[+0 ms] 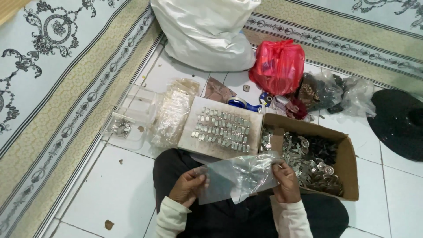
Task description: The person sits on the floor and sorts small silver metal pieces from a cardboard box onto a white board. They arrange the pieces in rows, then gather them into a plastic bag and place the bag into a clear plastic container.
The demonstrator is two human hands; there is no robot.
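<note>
A clear plastic bag [240, 176] is stretched between both hands over my lap. My left hand [188, 187] pinches its left edge and my right hand [285, 181] grips its right edge. Just beyond the bag lies a flat white board [187, 136] bearing rows of several small silver metal pieces [220, 130]. To the right, an open cardboard box [348, 163] holds a heap of loose silver and dark metal parts [313, 161].
A stack of clear small bags [172, 114] and a clear plastic tray [128, 121] lie left of the board. Behind are a big white sack [205, 33], a red plastic bag [278, 66], a tape dispenser [242, 104], dark bagged items [326, 90] and a black round object [398, 123]. Patterned carpet [53, 79] borders the white tiles.
</note>
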